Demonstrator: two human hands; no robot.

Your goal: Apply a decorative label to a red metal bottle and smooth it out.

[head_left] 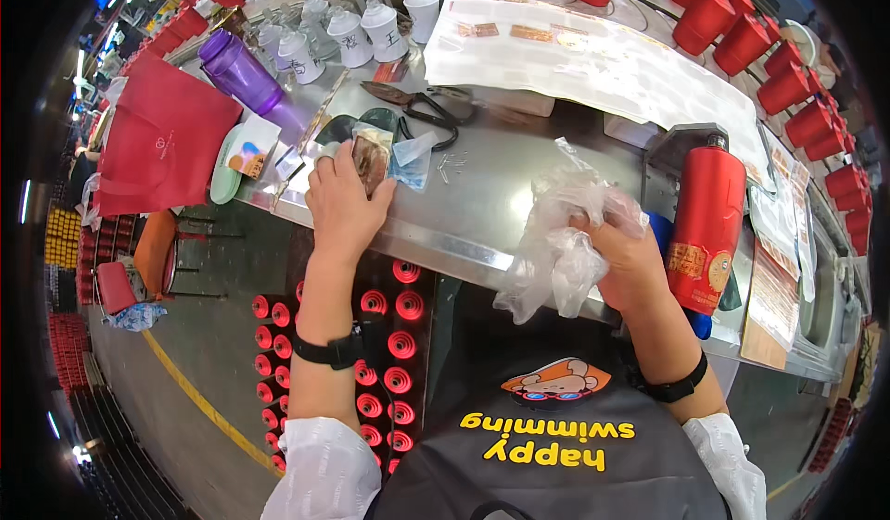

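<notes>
My left hand rests on the steel workbench, its fingers closed on a small clear packet with a brown card inside. Beside it lies a second clear packet and a few loose metal staples. My right hand grips a bunch of crumpled clear plastic bags at the bench's near edge. Black scissors lie just beyond the left hand.
A red fire extinguisher lies right of my right hand. White bottles, a purple bottle, a red bag and a white plastic sheet sit farther back. Red cylinders line the far edge; red caps fill racks below.
</notes>
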